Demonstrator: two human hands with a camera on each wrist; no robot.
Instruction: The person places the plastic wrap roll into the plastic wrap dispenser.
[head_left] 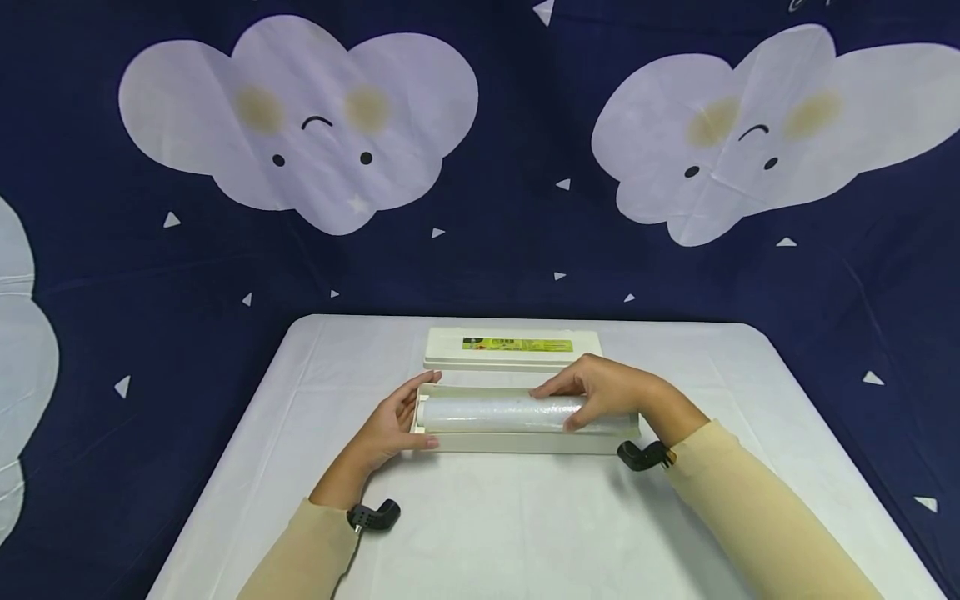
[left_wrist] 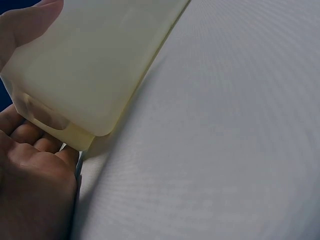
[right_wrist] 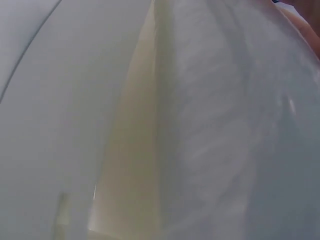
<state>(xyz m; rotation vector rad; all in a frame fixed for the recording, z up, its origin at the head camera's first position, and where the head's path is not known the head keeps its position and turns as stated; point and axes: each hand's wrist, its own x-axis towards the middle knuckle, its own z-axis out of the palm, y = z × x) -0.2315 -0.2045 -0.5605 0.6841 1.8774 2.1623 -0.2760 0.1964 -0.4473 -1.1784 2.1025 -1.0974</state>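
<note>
A long cream plastic box [head_left: 525, 443] lies across the white table, its top side uncovered. Inside it sits a roll of cling film [head_left: 487, 413], glossy and clear-white, which fills much of the right wrist view. My left hand [head_left: 386, 429] grips the box's left end, thumb on the front wall and fingers round the far side; the left wrist view shows the box corner between thumb and fingers. From above, my right hand [head_left: 611, 387] holds the roll near its right end, with thumb on the near side and fingers on the far side.
Just behind the box lies a cream lid [head_left: 442, 346] with a yellow-green label [head_left: 517, 344]. The white table [head_left: 480, 517] has rounded far corners. Beyond it hangs a dark blue cloth [head_left: 510, 250] printed with clouds. A black wrist camera [head_left: 375, 515] is worn on the left wrist.
</note>
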